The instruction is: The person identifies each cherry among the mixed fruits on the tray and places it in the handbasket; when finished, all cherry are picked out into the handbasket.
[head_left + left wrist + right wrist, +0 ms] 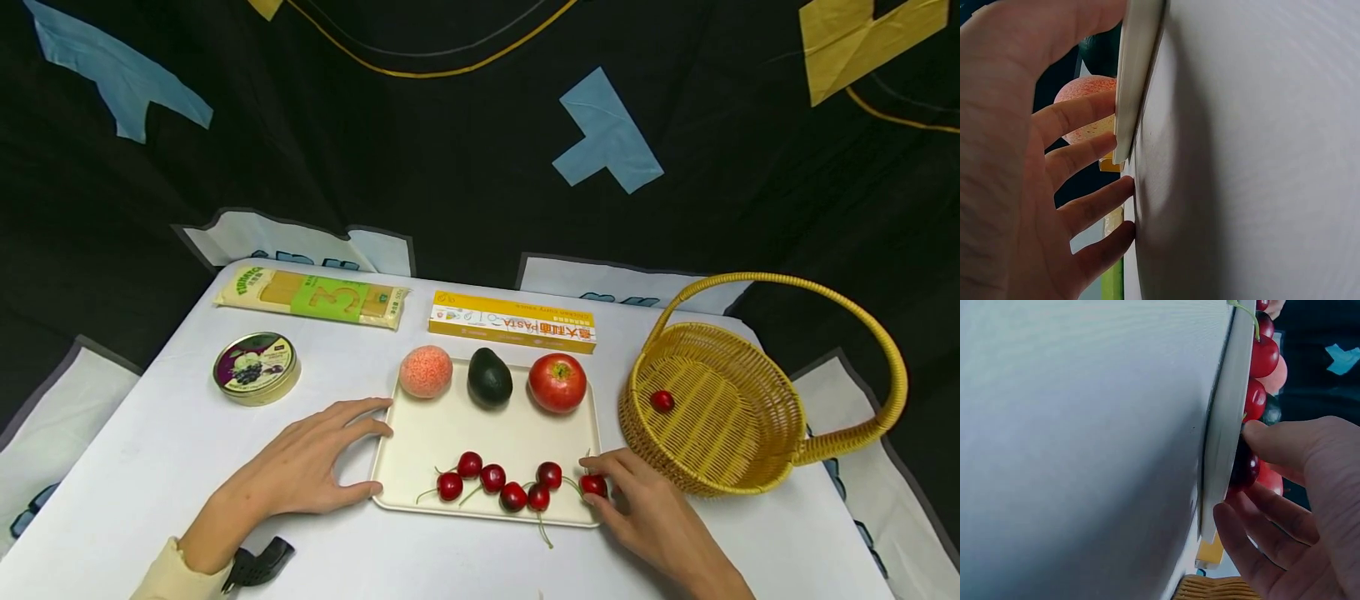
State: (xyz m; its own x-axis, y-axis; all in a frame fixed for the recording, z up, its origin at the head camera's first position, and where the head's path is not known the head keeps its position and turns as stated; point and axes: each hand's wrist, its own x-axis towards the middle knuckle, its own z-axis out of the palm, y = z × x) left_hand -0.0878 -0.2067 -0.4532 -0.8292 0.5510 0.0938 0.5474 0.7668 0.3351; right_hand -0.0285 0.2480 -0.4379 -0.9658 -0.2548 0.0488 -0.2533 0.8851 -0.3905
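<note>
A cream tray (465,429) lies in the middle of the head view, with a row of red cherries (513,497) along its near side. At its right end my right hand (652,508) pinches one cherry (593,486) between thumb and fingers; the right wrist view shows this cherry (1244,465) close above the tray rim. My left hand (311,462) rests its spread fingers and thumb against the tray's left edge. Along the tray's far side sit a peach-like pink fruit (426,372), an avocado (490,379) and a red apple (557,383).
To the right stands a yellow wicker basket (757,467) with a tall handle and one cherry (662,402) inside. Behind the tray lie a pasta box (512,322) and a noodle packet (315,296). A round tin (257,368) is at the left, on the white table (165,450).
</note>
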